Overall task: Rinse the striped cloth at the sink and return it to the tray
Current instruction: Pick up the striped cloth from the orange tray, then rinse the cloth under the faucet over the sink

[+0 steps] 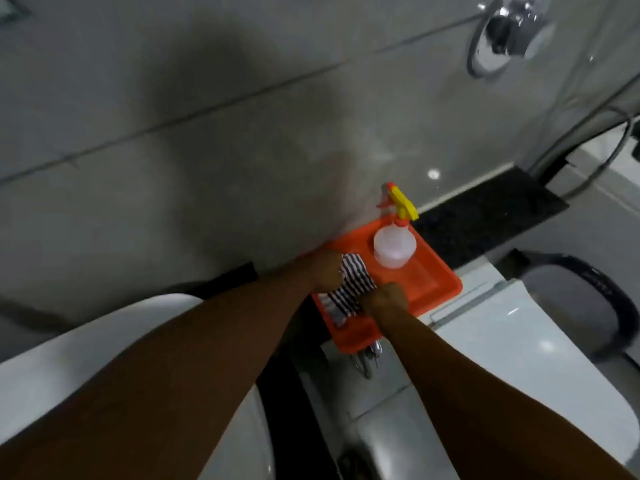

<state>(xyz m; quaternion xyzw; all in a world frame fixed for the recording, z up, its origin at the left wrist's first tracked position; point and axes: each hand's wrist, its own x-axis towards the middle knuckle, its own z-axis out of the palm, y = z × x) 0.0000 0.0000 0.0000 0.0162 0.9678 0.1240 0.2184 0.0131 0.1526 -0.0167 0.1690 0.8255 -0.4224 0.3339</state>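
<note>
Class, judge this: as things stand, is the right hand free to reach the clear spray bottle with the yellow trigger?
Probably not: the right hand is gripping the striped cloth, though nothing blocks the clear spray bottle.

Nothing readable here tbh, no labels, brands or numbers on anything, and the whole shot is pretty blurry.

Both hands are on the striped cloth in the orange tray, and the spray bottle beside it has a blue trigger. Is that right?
Not quite: the trigger is yellow, not blue, as the head view shows. The rest stands: the left hand and right hand are on the striped cloth in the orange tray, with the spray bottle beside it.
</note>
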